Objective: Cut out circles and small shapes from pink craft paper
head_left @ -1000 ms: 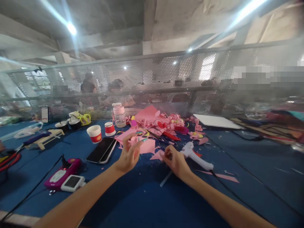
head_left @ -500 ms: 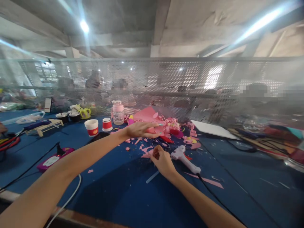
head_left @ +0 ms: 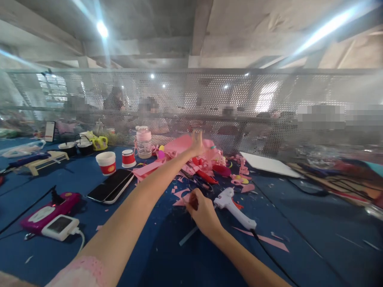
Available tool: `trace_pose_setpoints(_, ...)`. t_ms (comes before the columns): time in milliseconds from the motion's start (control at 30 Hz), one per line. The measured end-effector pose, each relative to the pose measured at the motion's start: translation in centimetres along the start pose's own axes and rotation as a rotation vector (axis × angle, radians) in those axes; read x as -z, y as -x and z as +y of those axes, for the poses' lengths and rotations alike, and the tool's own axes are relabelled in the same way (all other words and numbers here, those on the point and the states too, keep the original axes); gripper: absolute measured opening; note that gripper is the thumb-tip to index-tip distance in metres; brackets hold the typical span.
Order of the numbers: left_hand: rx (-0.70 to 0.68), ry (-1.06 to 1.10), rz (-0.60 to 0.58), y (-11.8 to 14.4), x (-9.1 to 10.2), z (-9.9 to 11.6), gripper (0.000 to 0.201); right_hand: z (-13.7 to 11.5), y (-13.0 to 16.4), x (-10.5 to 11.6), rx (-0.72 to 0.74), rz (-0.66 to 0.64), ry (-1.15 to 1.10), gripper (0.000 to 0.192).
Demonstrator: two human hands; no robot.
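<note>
Perforated metal screening (head_left: 179, 95) stands beyond our blue tabletop (head_left: 170, 259). Our left hand (head_left: 196, 142) is stretched over the far heap of pink paper (head_left: 176, 147), its grip too blurred for us to tell how open it is or whether it holds anything. Nearer, our right hand (head_left: 203, 211) has its fingers curled together beside a pointed pink scrap (head_left: 179, 202); whether they pinch it, we cannot tell. We judge that the smooth white glue gun (head_left: 236, 209) lies just right for easy reach. Curly strips and flat sheets mix in the heap.
</note>
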State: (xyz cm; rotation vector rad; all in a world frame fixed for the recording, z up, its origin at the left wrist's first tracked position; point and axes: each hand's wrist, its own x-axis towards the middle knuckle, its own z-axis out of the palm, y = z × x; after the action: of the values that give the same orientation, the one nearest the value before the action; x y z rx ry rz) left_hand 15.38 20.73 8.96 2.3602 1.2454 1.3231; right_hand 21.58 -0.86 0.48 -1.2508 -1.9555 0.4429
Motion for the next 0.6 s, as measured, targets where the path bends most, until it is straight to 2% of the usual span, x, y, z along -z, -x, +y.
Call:
trace_pose_setpoints(67, 0.001, 0.028, -0.097, 0.5, -0.6, -0.1, 0.083, -0.1, 0.2, 0.1, 0.003, -0.012, 0.005, 0.005)
trace_pose_setpoints(133, -0.06, 0.001, -0.17, 2.2, -0.7, -0.2, 0.077, -0.2, 0.4, 0.2, 0.004, -0.017, 0.017, 0.005)
trace_pose_setpoints(233, -0.173, -0.185, -0.206, 6.4, 0.8, -0.2, 0.059, -0.4, 0.8, 0.3, 0.009, -0.036, 0.054, 0.006)
trace_pose_setpoints(333, -0.259, -0.35, -0.241, 11.4, 5.1, -0.8, 0.043, -0.8, 1.0, 0.4, 0.005, -0.067, 0.105, 0.007)
trace_pose_setpoints(433, -0.26, -0.491, -0.26, 15.9, 11.4, -2.5, 0.037, -1.3, 1.0, 0.2, -0.006, -0.09, 0.101, 0.009)
trace_pose_setpoints(500, -0.189, -0.579, -0.206, 18.4, 15.5, -4.4, 0.036, -1.6, 1.1, 0.0, -0.005, -0.1, 0.087, 0.009)
trace_pose_setpoints(600, 0.049, -0.667, -0.076, 21.7, 20.0, -7.8, 0.042, -1.8, 1.2, -0.3, 0.012, -0.108, 0.081, 0.008)
